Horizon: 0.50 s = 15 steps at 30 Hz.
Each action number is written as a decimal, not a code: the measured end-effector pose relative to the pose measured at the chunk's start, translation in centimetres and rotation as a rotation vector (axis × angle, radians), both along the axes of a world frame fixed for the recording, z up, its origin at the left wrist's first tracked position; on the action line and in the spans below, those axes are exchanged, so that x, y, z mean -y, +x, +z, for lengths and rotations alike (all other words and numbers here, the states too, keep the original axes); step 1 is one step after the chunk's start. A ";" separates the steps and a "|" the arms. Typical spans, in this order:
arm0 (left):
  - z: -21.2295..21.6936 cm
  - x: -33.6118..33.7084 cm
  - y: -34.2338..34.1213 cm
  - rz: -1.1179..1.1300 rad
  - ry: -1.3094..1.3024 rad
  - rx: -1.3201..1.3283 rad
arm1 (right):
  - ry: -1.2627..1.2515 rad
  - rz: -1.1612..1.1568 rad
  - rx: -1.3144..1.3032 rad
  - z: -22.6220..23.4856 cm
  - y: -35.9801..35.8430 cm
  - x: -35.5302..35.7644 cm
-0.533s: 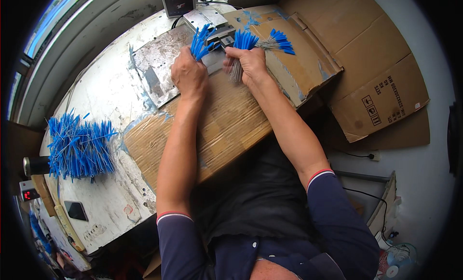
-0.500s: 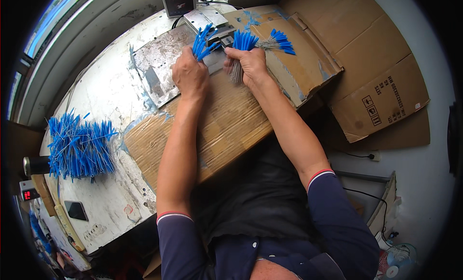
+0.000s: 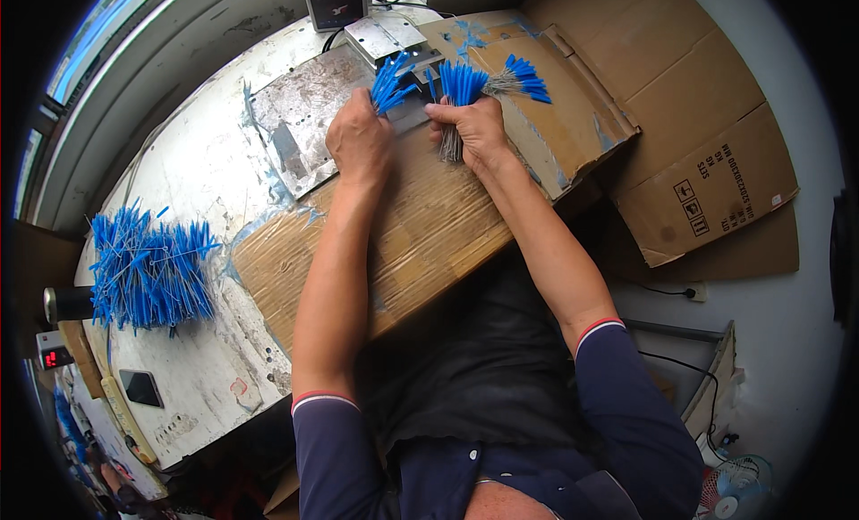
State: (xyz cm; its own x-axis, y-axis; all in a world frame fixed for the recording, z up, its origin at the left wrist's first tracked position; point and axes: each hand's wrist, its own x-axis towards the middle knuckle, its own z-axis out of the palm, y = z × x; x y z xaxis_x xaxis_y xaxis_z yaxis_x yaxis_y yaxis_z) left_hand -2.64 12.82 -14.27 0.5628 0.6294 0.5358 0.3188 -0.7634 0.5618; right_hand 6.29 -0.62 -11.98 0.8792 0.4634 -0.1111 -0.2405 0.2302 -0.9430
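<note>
- I look down on a worn white table (image 3: 228,175), with a brown cardboard sheet (image 3: 403,260) along the person's edge and a box with a red display (image 3: 336,8) at the far side.
- I see the left hand (image 3: 361,142) closed around a small bunch of blue-tipped sticks (image 3: 390,86), tips upward, near a metal block (image 3: 386,37).
- I see the right hand (image 3: 479,126) gripping a thicker bunch (image 3: 463,84), wiry ends hanging below; its hidden fingers I cannot make out.
- Just beyond it, another bundle (image 3: 526,80) lies fanned rightward.
- A big blue pile (image 3: 152,274) sits far left, near a phone (image 3: 140,388).
</note>
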 end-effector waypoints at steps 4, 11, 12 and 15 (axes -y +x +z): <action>-0.3 0.0 -0.1 -0.065 0.093 0.027 | -0.199 0.051 0.037 0.6 -0.2 0.1; 0.0 0.0 0.1 0.079 0.053 0.037 | -0.319 0.068 0.141 0.8 0.9 -1.0; 0.1 0.0 0.1 0.079 0.053 0.036 | -0.370 0.048 0.171 0.8 1.1 -1.2; 0.1 -0.1 0.0 0.082 -0.004 0.099 | -0.463 0.039 0.204 0.9 1.3 -1.8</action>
